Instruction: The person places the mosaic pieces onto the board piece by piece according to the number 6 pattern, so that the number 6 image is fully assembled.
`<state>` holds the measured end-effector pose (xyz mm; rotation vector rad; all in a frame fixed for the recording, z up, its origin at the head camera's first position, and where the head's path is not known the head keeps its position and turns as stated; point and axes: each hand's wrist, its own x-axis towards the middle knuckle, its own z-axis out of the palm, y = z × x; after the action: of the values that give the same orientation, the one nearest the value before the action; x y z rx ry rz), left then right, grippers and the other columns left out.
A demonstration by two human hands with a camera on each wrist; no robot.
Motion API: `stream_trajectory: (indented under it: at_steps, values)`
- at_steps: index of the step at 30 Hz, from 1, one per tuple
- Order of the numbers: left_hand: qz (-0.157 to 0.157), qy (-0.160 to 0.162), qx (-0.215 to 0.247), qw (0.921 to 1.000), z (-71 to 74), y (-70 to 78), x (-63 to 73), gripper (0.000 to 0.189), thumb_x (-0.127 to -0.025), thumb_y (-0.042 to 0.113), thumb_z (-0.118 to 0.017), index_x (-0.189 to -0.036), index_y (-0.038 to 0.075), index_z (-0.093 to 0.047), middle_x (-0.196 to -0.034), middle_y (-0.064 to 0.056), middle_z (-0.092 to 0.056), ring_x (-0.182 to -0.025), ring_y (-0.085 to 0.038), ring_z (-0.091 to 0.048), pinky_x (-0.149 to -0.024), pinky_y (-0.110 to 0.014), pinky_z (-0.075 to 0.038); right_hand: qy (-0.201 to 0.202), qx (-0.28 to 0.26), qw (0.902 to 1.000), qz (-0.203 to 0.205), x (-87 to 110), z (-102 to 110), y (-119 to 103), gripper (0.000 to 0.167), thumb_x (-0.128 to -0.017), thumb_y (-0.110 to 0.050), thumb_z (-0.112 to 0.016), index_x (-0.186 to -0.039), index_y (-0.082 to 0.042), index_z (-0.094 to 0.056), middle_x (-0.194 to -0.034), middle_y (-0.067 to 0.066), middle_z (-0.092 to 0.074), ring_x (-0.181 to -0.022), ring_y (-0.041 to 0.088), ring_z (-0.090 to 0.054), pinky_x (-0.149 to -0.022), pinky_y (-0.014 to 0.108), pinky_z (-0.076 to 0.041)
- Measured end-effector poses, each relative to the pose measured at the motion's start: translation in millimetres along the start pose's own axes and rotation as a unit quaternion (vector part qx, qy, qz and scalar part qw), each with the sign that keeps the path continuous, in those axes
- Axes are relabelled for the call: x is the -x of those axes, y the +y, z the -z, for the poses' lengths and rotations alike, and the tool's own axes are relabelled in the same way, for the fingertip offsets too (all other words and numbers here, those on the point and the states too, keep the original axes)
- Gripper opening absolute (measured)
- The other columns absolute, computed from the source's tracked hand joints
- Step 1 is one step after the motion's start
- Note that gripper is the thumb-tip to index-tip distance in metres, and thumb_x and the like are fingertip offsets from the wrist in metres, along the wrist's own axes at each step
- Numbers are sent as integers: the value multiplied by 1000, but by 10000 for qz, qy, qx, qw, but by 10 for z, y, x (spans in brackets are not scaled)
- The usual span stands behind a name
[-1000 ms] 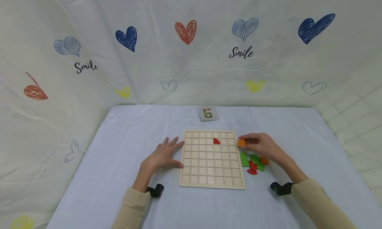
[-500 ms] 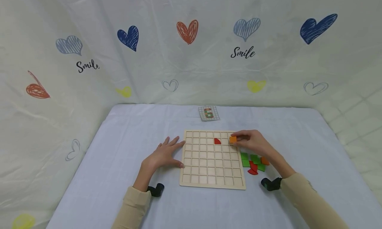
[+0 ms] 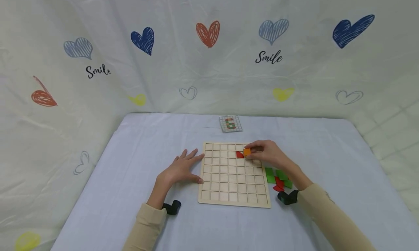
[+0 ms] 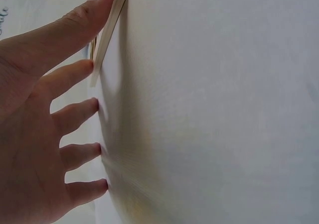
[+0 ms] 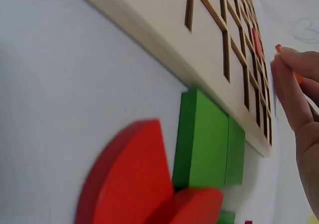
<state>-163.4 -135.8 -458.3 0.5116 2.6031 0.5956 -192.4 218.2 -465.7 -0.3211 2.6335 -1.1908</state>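
A wooden grid board (image 3: 223, 196) lies flat on the white cloth. In its upper rows a red quarter-circle tile (image 3: 239, 154) sits in one cell. My right hand (image 3: 269, 153) pinches an orange square tile (image 3: 247, 152) between thumb and fingers, over the cell just right of the red one. The right wrist view shows only slivers of that orange tile (image 5: 298, 78) past the fingers. With fingers spread, my left hand (image 3: 180, 170) rests at the board's left edge; thumb and index fingertip touch it. In the left wrist view the other fingertips reach the cloth beside the board (image 4: 110, 32).
Right of the board lie several green square tiles (image 3: 270, 175) and red quarter-circle tiles (image 3: 279, 184), partly overlapping. A small card (image 3: 230, 123) with a gridded figure 6 lies beyond the board. A white sheet printed with hearts (image 3: 208, 34) hangs behind the table.
My right hand has carried the orange tile leftward from beside the board's right edge to over the cell next to the red tile. My left hand has stayed in place.
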Motion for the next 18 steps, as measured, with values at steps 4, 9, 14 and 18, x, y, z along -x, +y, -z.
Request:
stream_trajectory:
  at_steps: [4,9,14,18]
  values:
    - [12,3,-53,10000,-6,-10,-14,99,-78,45,-89,-161,25,-39,-172,-9,-23,-158,-45,-8,-124,-67,-15,-77,75,9999,6,-54,-50,-46,37,-91,-23,-80,-123,-7,-74,-114,9,-73,-100,23,-65,-92,35,-54]
    - [73,-28,-57,10000,1,-6,-14,99,-78,45,-88,-161,27,-37,-172,-7,-21,-159,-43,-6,-125,-65,-13,-145,246,9995,107,-110,-106,-123,36,-89,-20,-81,-122,-7,-75,-111,8,-73,-98,22,-66,-93,39,-57]
    - [49,3,-12,10000,1,-6,-14,98,-78,45,-88,-161,28,-38,-172,-7,-21,-159,-43,-7,-125,-66,-13,-193,283,9990,290,-167,-154,-186,34,-88,-14,-81,-120,-4,-75,-108,8,-73,-94,20,-66,-90,40,-59]
    - [49,-3,-13,10000,1,-4,-12,99,-78,45,-88,-161,28,-38,-172,-6,-21,-159,-43,-7,-125,-65,-13,-270,392,9978,450,-215,-187,-229,34,-88,-13,-81,-120,-3,-75,-108,9,-74,-94,20,-67,-88,38,-59]
